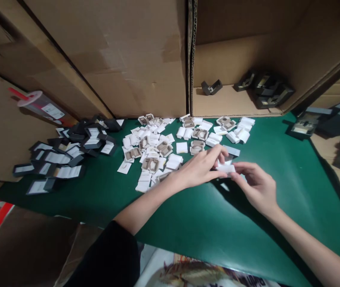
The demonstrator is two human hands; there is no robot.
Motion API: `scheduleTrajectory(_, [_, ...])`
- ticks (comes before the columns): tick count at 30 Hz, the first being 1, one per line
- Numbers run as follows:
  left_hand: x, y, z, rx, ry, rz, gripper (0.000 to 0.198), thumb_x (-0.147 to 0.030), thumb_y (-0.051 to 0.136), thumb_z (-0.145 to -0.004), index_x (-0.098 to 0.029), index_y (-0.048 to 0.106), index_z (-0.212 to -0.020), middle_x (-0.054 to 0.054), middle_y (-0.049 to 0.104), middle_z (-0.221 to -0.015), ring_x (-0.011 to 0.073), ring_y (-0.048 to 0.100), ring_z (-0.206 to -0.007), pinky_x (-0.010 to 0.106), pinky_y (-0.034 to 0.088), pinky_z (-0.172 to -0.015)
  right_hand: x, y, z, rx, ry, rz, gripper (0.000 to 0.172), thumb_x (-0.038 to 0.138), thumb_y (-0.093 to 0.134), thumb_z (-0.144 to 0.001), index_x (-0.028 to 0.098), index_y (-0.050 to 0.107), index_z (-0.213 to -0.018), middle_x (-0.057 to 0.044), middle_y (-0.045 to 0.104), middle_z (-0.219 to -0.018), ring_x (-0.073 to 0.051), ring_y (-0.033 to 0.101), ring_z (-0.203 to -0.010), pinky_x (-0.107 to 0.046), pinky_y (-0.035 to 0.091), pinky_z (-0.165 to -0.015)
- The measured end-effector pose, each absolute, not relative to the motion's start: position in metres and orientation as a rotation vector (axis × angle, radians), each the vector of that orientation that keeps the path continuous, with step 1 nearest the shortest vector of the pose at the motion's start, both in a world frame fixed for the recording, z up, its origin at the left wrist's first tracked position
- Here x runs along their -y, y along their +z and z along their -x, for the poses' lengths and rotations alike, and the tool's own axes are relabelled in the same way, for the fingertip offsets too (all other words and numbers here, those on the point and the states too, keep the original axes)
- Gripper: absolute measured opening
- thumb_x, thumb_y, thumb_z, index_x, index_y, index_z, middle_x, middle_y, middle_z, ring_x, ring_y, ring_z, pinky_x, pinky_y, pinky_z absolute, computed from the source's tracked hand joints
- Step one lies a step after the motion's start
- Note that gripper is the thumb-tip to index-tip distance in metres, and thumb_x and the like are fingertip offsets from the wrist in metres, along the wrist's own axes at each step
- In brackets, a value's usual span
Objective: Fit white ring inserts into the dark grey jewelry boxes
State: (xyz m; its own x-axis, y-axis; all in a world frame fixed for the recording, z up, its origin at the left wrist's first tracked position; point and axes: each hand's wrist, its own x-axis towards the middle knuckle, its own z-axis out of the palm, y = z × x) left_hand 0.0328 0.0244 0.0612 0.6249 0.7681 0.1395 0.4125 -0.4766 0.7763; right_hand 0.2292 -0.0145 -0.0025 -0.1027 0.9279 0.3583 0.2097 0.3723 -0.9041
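The back of the scene is filled by a large brown cardboard panel (146,59), and in front of it a green counter (172,227) is spread across most of the width. At the right rear, an open carton (226,59) is stood on its side, its mouth turned toward the counter. Along the bottom, a printed bag (194,273) is partly cut off by the frame. The middle rear of the counter is covered by a loose spread of white and brown-grey card inserts (150,145), and the left rear is taken up by a heap of black boxes (65,149). More dark boxes (337,119) are seen at the right edge, slightly blurred. Inside the carton, a cluster of dark cases (267,89) is gathered near its right wall. A clear container (43,105) with a red stick is leaned behind the black heap. Right of the inserts, a white card piece (226,169) is held just above the counter, its right end pinched between thumb and fingers by the right hand (235,171), its left side gripped by the left hand (221,161). Just behind it a narrow grey strip (232,150) is seen; whether the two are joined cannot be told
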Motion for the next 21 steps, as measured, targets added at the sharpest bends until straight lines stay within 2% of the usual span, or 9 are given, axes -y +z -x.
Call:
scheduleTrajectory(2, [-0.025, 0.056, -0.035, -0.960, 0.816, -2.140, 0.046, -0.036, 0.067, -0.081, -0.022, 0.041, -0.117, 0.010, 0.050, -0.120, 0.0232, 0.056, -0.107, 0.038, 0.050, -0.086, 0.010, 0.001, -0.230, 1.435, 0.939, 1.128, 0.032, 0.025, 0.065, -0.082, 0.027, 0.060, -0.113, 0.001, 0.064, -0.080, -0.012, 0.060, -0.063, -0.026, 0.051, -0.058])
scheduleTrajectory(5, [-0.026, 0.051, -0.035, -0.956, 0.877, -2.195, 0.060, -0.033, 0.068, -0.079, -0.026, 0.036, -0.130, 0.012, 0.030, -0.145, 0.0280, 0.029, -0.138, 0.045, 0.035, -0.109, 0.005, 0.003, -0.232, 1.352, 1.007, 1.193, 0.036, 0.032, 0.065, -0.082, 0.027, 0.061, -0.117, 0.001, 0.061, -0.076, -0.011, 0.057, -0.059, -0.027, 0.052, -0.057])
scheduleTrajectory(7, [-0.026, 0.046, -0.035, -0.930, 0.746, -2.215, 0.073, -0.029, 0.069, -0.078, -0.029, 0.029, -0.139, 0.009, 0.016, -0.153, 0.0286, 0.017, -0.144, 0.046, 0.030, -0.114, 0.003, 0.003, -0.231, 1.356, 1.010, 1.212, 0.029, 0.034, 0.065, -0.081, 0.025, 0.065, -0.108, 0.000, 0.062, -0.075, -0.012, 0.057, -0.060, -0.027, 0.052, -0.058])
scheduleTrajectory(9, [-0.027, 0.039, -0.035, -0.893, 0.627, -2.214, 0.083, -0.024, 0.069, -0.078, -0.032, 0.020, -0.145, 0.008, 0.010, -0.156, 0.0290, 0.015, -0.145, 0.046, 0.031, -0.114, 0.004, 0.003, -0.230, 1.352, 0.997, 1.227, 0.023, 0.036, 0.067, -0.079, 0.024, 0.067, -0.099, -0.001, 0.063, -0.074, -0.013, 0.059, -0.060, -0.027, 0.052, -0.056])
scheduleTrajectory(13, [-0.028, 0.027, -0.035, -0.883, 0.575, -2.219, 0.083, -0.022, 0.065, -0.081, -0.033, 0.016, -0.148, 0.008, 0.021, -0.154, 0.0277, 0.025, -0.142, 0.046, 0.033, -0.112, 0.003, 0.003, -0.230, 1.303, 0.924, 1.263, 0.021, 0.038, 0.070, -0.076, 0.023, 0.064, -0.090, -0.002, 0.065, -0.074, -0.014, 0.060, -0.060, -0.027, 0.052, -0.055])
scheduleTrajectory(17, [-0.027, 0.025, -0.038, -0.927, 0.585, -2.159, 0.084, -0.037, 0.069, -0.080, -0.031, 0.020, -0.147, 0.010, 0.035, -0.146, 0.0280, 0.034, -0.136, 0.045, 0.034, -0.110, -0.002, 0.000, -0.237, 1.287, 0.834, 1.298, 0.018, 0.036, 0.072, -0.074, 0.023, 0.065, -0.083, -0.003, 0.068, -0.078, -0.016, 0.062, -0.064, -0.029, 0.052, -0.058])
scheduleTrajectory(21, [-0.024, 0.027, -0.039, -0.950, 0.523, -2.040, 0.087, -0.049, 0.070, -0.076, -0.029, 0.024, -0.147, 0.010, 0.042, -0.141, 0.0282, 0.041, -0.129, 0.043, 0.038, -0.105, -0.006, -0.005, -0.244, 1.437, 0.662, 1.300, 0.014, 0.033, 0.069, -0.078, 0.023, 0.067, -0.087, -0.003, 0.068, -0.082, -0.016, 0.061, -0.068, -0.030, 0.050, -0.061])
